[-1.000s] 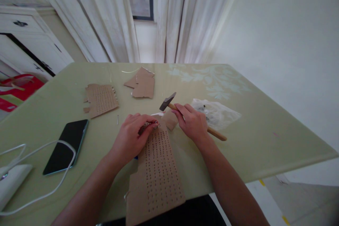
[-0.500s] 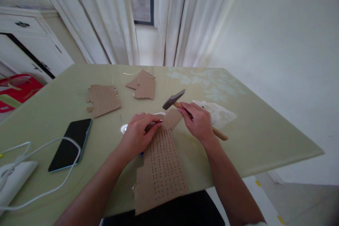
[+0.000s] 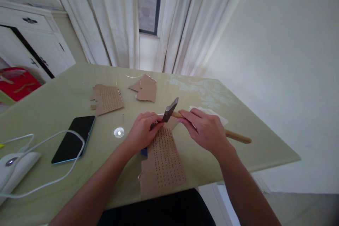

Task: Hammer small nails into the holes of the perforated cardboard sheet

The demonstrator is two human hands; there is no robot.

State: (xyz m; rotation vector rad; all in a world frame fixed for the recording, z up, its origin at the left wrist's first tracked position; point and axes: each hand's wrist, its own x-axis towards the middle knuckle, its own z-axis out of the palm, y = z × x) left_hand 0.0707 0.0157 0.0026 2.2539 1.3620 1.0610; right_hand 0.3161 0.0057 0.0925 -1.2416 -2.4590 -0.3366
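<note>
The person's right hand (image 3: 208, 132) has its grip closed round the wooden handle of a hammer (image 3: 185, 117), held high up near the head, so that the rest of the handle sticks out past the wrist toward the right edge of the tabletop (image 3: 254, 137). The dark metal head is tilted and sits just above the far end of a perforated cardboard strip (image 3: 162, 159), right beside the fingertips of the left hand (image 3: 141, 134).

That left hand lies on the far end of the strip with the fingers pinched together on something small; it is too small to make out. The strip itself lies near the near edge of the tabletop, its lower end at that edge, with rows of small holes across it. A bit of something blue shows under its left side.

Farther back toward the far edge lie a second punched cardboard piece (image 3: 108, 99) and a plain torn cardboard scrap (image 3: 145, 88). A dark phone (image 3: 74, 139) lies flat toward the left edge, a white cable (image 3: 47, 183) looping past it to a white device (image 3: 16, 169) at the near left corner. A clear plastic bag (image 3: 212, 112) lies behind the right hand.
</note>
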